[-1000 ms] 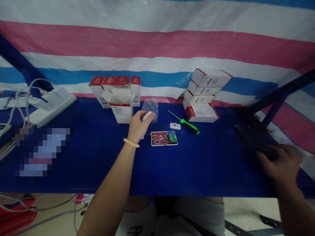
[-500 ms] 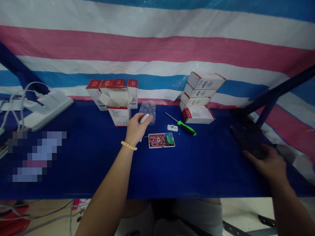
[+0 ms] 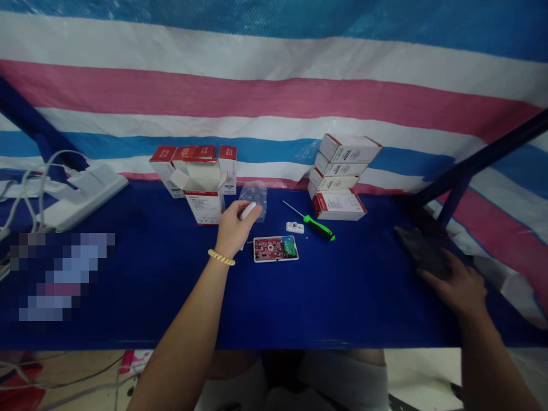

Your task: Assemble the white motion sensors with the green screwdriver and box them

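Observation:
My left hand (image 3: pixel 234 227) is closed around a thin white plastic piece (image 3: pixel 248 210), mostly hidden by the fingers. Just right of that hand lies a white casing (image 3: pixel 275 261) with a red circuit board (image 3: pixel 263 249) and a green battery-like block (image 3: pixel 290 246) inside. Beyond the casing are a small white bracket (image 3: pixel 295 228) and a green-and-black screwdriver (image 3: pixel 319 227), its shaft pointing back left. At the far right, my right hand (image 3: pixel 462 285) grips the near end of a dark flat object (image 3: pixel 422 251) whose kind I cannot make out.
An open carton (image 3: pixel 204 206) stands before several red-and-white boxes (image 3: pixel 165 160) at back left. Clear plastic wrap (image 3: pixel 258 197) lies beside it. More boxes (image 3: pixel 342 204) are stacked at back right. A white power strip (image 3: pixel 81 197) with cables sits left on the blue table (image 3: pixel 334 308).
The whole view has shifted slightly, with the back of the table lower in the picture. Both hands keep nearly the same places over the table and the same holds.

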{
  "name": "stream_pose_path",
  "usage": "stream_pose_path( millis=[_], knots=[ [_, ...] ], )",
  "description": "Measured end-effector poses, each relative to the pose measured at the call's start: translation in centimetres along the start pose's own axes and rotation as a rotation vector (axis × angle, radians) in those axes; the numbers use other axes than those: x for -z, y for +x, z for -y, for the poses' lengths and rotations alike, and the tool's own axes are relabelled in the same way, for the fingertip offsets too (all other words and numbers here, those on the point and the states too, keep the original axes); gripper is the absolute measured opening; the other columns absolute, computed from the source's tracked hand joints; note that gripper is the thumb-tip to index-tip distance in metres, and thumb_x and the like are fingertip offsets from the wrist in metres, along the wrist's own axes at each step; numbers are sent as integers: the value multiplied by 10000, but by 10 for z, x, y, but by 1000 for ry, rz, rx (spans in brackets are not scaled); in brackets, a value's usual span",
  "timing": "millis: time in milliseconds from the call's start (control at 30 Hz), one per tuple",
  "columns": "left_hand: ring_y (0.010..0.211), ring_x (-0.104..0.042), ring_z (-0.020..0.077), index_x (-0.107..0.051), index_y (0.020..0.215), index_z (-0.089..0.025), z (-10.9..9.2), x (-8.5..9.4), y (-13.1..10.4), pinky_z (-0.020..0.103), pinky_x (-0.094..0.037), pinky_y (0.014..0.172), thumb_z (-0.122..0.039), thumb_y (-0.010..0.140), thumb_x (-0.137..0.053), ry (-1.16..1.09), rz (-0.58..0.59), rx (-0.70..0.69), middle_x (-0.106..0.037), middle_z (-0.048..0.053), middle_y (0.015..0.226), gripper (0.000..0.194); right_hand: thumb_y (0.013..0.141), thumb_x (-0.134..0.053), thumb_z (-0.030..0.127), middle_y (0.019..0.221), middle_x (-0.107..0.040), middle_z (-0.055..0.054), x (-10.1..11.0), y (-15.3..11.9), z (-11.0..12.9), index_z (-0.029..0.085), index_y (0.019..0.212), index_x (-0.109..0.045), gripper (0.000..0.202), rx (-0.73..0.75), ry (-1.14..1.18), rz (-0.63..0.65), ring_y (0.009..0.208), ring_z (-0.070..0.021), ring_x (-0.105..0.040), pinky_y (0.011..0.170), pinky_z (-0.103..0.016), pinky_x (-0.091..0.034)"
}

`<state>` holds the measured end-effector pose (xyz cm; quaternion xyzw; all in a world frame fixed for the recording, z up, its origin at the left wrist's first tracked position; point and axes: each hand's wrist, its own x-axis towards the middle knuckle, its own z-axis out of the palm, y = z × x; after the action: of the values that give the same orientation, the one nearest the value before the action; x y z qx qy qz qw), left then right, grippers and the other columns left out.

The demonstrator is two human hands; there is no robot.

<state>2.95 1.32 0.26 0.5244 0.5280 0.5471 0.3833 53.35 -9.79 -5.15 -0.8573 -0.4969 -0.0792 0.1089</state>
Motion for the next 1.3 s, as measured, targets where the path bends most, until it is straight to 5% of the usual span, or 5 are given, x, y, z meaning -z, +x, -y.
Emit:
stream_pose_path(
  millis=[100, 400, 667, 900, 1300],
  knots=[
    [790, -637, 199, -636, 936, -170, 0, 1, 0, 329, -498, 736, -509, 727, -705, 27, 1, -6, -684, 78, 909, 404, 628, -397, 779, 1241, -528, -230, 4, -1, 3, 194, 1403, -439, 972, -94, 7, 104, 1174, -487, -488, 894, -620, -411],
    [749, -628, 187, -642, 934, -170, 4, 0, 0, 322, -487, 723, -497, 727, -708, 98, 8, -21, -679, 67, 863, 392, 637, -411, 765, 1261, -526, -193, 6, -1, 7, 232, 1358, -505, 901, -110, -2, 138, 1198, -467, -475, 933, -623, -403],
    [794, -646, 204, -639, 952, -171, 2, 0, 0, 346, -500, 750, -504, 726, -706, 75, 15, -21, -689, 81, 910, 407, 479, -591, 726, 1181, -607, -189, 13, -11, 13, 86, 1400, -420, 1135, -105, 253, -66, 1123, -410, -552, 959, -531, -440],
    [810, -651, 216, -637, 949, -182, 1, -1, -2, 360, -501, 770, -516, 741, -692, 103, -5, -37, -694, 82, 917, 398, 579, -565, 743, 1216, -578, -182, 19, -29, 27, 117, 1308, -540, 961, 6, 215, -339, 1176, -376, -510, 1013, -481, -416],
    [890, -657, 295, -643, 1043, -166, -25, 0, -15, 399, -505, 760, -505, 761, -649, 804, -93, -71, -695, 108, 960, 442, 481, -648, 745, 1116, -581, -216, 3, -18, 3, 51, 1281, -507, 1068, 106, 115, -450, 1089, -408, -527, 907, -525, -438]
  ],
)
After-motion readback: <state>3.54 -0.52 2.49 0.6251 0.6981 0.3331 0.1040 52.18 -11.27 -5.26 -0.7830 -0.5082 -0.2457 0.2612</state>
